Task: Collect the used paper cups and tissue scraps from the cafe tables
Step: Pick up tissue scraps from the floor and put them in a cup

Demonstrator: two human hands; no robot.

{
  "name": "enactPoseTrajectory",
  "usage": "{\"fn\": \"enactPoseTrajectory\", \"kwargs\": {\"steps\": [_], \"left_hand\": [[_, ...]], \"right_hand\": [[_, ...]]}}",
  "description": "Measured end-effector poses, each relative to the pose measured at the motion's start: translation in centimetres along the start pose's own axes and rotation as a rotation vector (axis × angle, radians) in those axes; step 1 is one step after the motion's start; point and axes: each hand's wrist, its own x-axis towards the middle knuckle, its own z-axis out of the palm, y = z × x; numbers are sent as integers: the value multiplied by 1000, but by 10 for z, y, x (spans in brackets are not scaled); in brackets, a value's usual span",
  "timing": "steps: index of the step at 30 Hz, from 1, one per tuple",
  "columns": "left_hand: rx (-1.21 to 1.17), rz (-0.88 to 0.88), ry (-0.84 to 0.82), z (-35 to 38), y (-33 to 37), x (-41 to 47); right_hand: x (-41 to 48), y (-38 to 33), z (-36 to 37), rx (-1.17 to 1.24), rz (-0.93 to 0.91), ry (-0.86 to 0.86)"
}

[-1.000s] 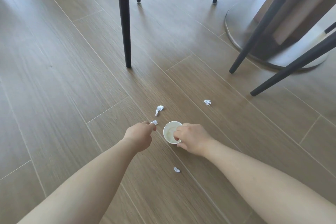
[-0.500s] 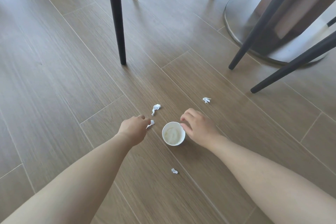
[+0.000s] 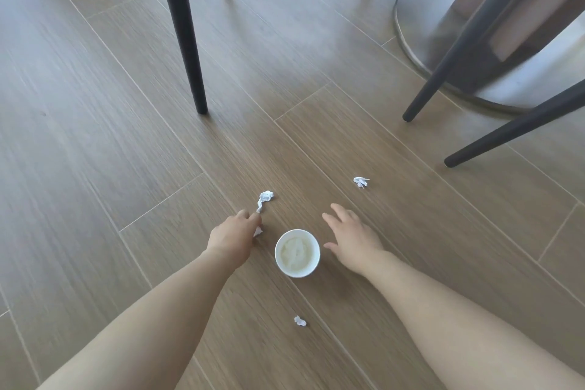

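While both bare forearms reach out low over the wood-look floor [image 3: 95, 111], the paper cup [image 3: 297, 253] stands upright on a plank between the two hands, mouth up. Wadded tissue [image 3: 296, 251] lies in its bottom. Clock bearings below take the cup as dial centre, with 12 pointing away from the wearer.

- Left hand [image 3: 232, 236]: at 9 to 10 o'clock, just beside the cup and not touching it. Knuckles up, fingers curled under. A small scrap [image 3: 258, 232] of white tissue peeks out from beneath the curled fingers, so the grip is closed on that bit.
- Twisted scrap [image 3: 264, 198]: at 11 o'clock, on the floor just ahead of the left fingertips. Its thin tail points back toward the forefinger. Cannot tell whether finger and tail meet.
- Right hand [image 3: 353, 237]: at 2 to 3 o'clock, palm down, fingers spread and fairly straight, holding nothing. The thumb points toward the cup wall, with a narrow strip of floor showing between them.
- Far scrap [image 3: 361, 181]: at 1 o'clock, beyond the right fingertips and apart from them.
- Near scrap [image 3: 299, 321]: at 6 o'clock, lying alone on the floor between the forearms.

Surroundings: one dark chair leg [image 3: 185, 32] stands at 11 o'clock, well beyond the twisted scrap. Two slanted dark legs [image 3: 459, 54] come down at 1 to 2 o'clock, in front of a round metal table base [image 3: 421, 25].
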Motion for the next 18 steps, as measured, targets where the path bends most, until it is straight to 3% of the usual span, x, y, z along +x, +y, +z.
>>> {"fn": "enactPoseTrajectory", "kwargs": {"steps": [4, 10, 18], "left_hand": [[-63, 3, -19, -1, -5, 10], [-221, -14, 168, -15, 8, 37], [-246, -79, 94, -14, 11, 51]], "right_hand": [[-1, 4, 12, 12, -21, -97], [2, 5, 11, 34, -47, -101], [3, 5, 10, 44, -59, -88]]}}
